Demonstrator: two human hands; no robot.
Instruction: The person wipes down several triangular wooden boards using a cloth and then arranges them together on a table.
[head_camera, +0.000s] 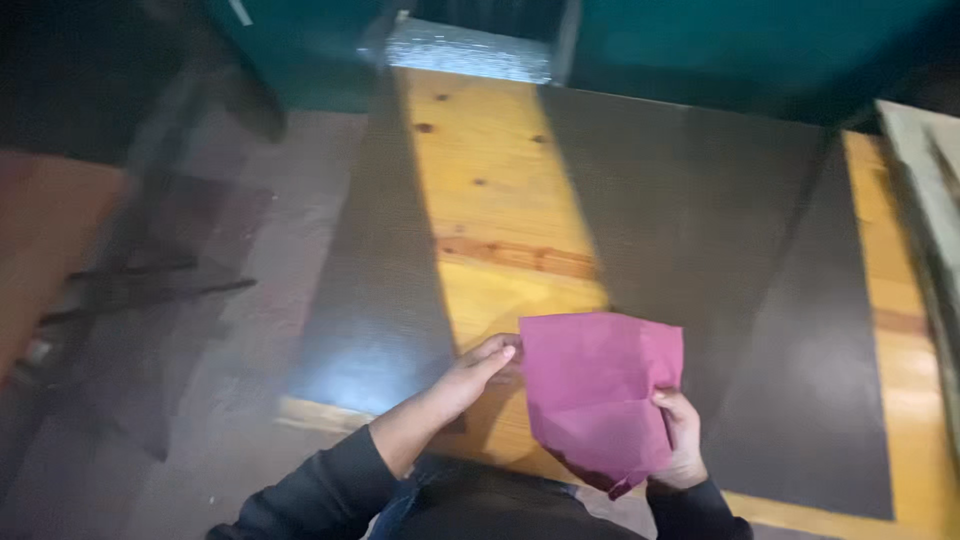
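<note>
A pink sheet of paper, folded and creased, is held up over the near edge of a wooden table. My left hand pinches its upper left corner between thumb and fingers. My right hand grips the paper's right edge lower down, thumb on top. Both arms wear dark sleeves.
Two dark brown sheets lie on the table, one on the left and a larger one on the right. A teal wall or cabinet stands behind. A blurred dark chair frame stands on the floor at left.
</note>
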